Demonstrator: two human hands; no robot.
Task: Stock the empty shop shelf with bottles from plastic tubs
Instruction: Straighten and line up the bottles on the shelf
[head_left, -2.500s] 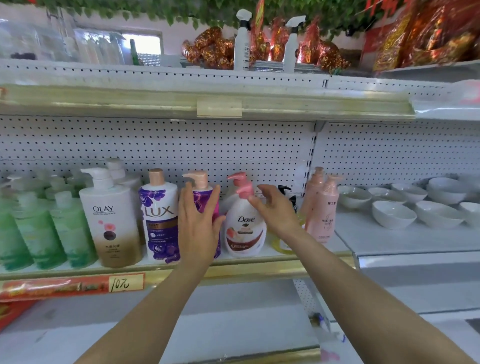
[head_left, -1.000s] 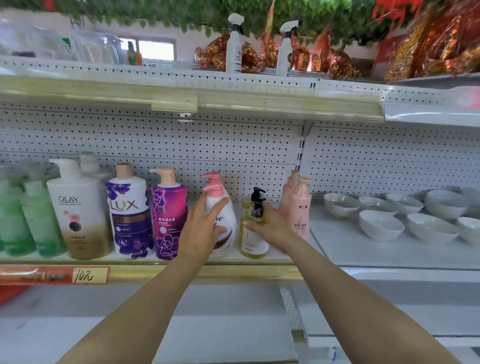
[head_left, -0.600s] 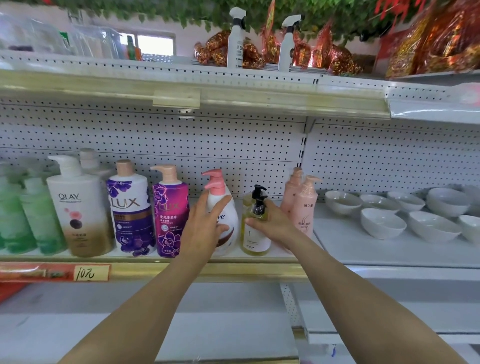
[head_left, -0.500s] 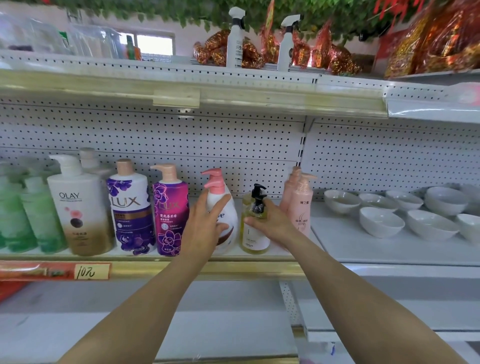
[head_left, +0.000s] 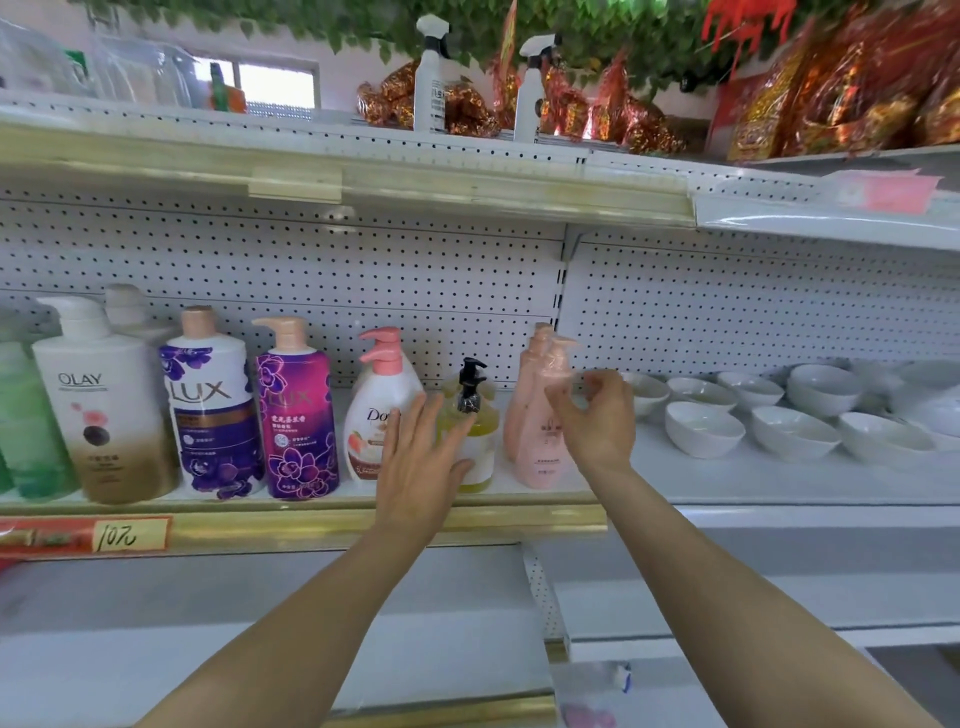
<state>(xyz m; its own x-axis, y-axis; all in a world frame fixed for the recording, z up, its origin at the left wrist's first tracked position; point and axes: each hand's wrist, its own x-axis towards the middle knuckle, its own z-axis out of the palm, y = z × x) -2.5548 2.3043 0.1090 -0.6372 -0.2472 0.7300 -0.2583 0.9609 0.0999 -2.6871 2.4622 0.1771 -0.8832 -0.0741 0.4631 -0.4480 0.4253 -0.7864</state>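
left hand flat and open against the yellow pump bottle, right hand loosely curled beside the pink bottle, gripping nothing

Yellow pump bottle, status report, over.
Left hand open, flat against yellow pump bottle. Right hand open, empty, beside pink bottle. Bottle upright between Dove bottle and pink pair. Nothing blocking.

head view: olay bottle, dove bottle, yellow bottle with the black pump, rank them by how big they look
1. Olay bottle, tallest and widest.
2. Dove bottle, shorter and slimmer.
3. Yellow bottle with the black pump, smallest, though the left hand covers part of it.

All stand near the shelf's front edge, so nearness hardly skews this.
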